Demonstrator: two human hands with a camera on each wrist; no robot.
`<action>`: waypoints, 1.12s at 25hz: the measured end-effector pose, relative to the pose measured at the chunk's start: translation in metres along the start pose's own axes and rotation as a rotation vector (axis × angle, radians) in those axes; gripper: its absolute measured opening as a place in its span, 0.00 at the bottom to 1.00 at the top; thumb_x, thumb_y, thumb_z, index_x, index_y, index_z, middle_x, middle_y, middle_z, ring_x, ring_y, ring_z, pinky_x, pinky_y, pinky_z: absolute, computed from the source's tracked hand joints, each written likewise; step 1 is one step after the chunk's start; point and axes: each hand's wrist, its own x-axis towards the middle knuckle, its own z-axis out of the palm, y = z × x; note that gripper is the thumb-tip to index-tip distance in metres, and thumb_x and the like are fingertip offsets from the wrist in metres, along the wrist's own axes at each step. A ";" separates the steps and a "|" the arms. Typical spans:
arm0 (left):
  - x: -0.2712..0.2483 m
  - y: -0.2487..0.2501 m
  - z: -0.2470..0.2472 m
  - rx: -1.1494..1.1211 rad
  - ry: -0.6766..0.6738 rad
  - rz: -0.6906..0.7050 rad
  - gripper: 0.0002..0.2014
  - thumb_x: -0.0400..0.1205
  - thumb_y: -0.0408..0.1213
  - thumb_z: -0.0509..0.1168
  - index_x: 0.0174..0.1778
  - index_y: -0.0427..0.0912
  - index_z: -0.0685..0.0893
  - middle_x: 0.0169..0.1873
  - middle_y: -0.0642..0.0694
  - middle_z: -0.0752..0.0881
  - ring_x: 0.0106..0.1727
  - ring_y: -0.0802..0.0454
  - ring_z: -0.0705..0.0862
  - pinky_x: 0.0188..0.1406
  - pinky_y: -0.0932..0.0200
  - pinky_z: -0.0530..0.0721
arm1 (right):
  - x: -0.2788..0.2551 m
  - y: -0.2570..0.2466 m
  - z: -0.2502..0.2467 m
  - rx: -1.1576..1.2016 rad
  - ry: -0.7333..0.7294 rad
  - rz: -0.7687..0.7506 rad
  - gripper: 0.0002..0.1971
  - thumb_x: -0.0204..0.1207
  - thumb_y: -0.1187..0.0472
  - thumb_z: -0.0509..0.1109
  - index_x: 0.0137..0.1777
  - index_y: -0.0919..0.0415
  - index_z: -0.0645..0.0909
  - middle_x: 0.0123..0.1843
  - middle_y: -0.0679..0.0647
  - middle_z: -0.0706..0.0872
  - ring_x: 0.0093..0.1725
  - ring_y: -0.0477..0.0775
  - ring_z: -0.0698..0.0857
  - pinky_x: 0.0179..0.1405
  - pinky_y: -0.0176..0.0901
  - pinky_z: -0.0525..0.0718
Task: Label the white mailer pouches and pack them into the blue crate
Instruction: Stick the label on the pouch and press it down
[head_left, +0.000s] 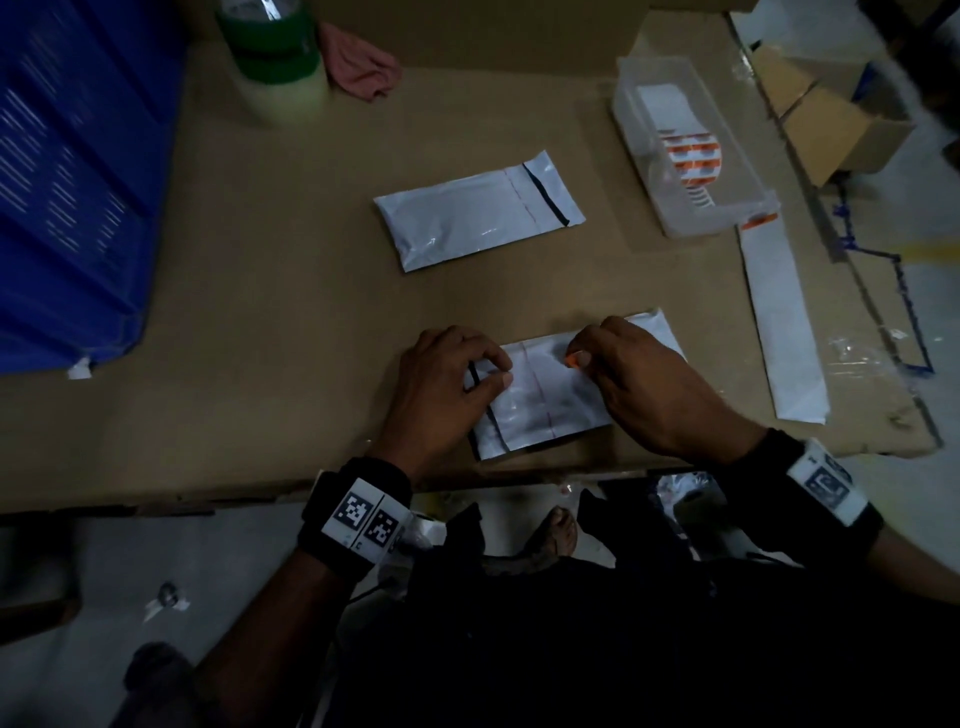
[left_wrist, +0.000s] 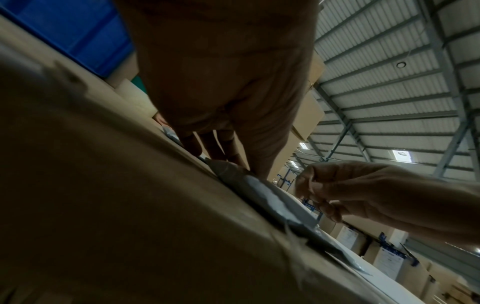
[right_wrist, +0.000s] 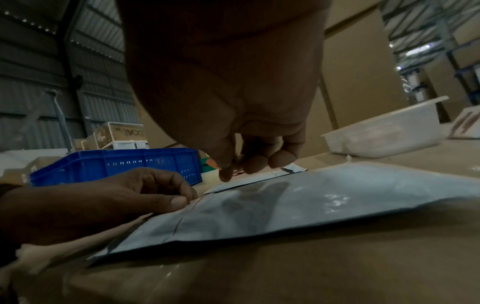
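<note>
A white mailer pouch (head_left: 545, 402) (right_wrist: 311, 205) lies at the near edge of the cardboard-covered table (head_left: 285, 312). My left hand (head_left: 491, 371) (right_wrist: 179, 197) holds the pouch's black-striped flap end, thumb and curled forefinger pinched at its edge. My right hand (head_left: 579, 356) (right_wrist: 228, 166) hovers over the pouch's middle and pinches a small orange label (head_left: 573, 358) (right_wrist: 212, 162) between thumb and fingers. A second white pouch (head_left: 478, 215) (right_wrist: 259, 176) lies further back. The blue crate (head_left: 67, 182) (right_wrist: 116, 164) stands at the left.
A clear tray (head_left: 727, 213) (right_wrist: 384, 133) with a roll of orange labels (head_left: 693, 158) sits at the back right, a white backing strip (head_left: 784, 332) trailing from it. A green tape roll (head_left: 275, 47) and pink cloth (head_left: 358, 62) lie at the back. Cardboard boxes (head_left: 831, 119) stand beyond the right edge.
</note>
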 end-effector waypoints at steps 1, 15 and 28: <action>0.000 0.000 0.001 0.001 0.000 -0.005 0.03 0.79 0.45 0.74 0.47 0.57 0.88 0.50 0.60 0.85 0.56 0.56 0.77 0.59 0.49 0.79 | 0.000 0.001 0.001 -0.065 0.008 -0.033 0.12 0.86 0.67 0.64 0.65 0.61 0.83 0.53 0.57 0.84 0.49 0.56 0.82 0.49 0.44 0.75; -0.004 0.001 0.003 0.020 -0.013 -0.040 0.11 0.76 0.57 0.75 0.50 0.60 0.88 0.55 0.63 0.84 0.62 0.57 0.76 0.65 0.50 0.74 | 0.008 -0.004 0.010 0.095 0.070 0.033 0.06 0.86 0.59 0.72 0.46 0.54 0.85 0.42 0.46 0.85 0.45 0.46 0.80 0.45 0.42 0.73; -0.011 0.002 0.004 0.079 -0.057 -0.026 0.22 0.72 0.59 0.79 0.62 0.64 0.85 0.62 0.65 0.79 0.68 0.58 0.71 0.69 0.53 0.67 | 0.001 -0.031 0.036 0.319 0.302 0.410 0.11 0.80 0.52 0.79 0.38 0.52 0.84 0.33 0.45 0.89 0.37 0.42 0.86 0.36 0.25 0.75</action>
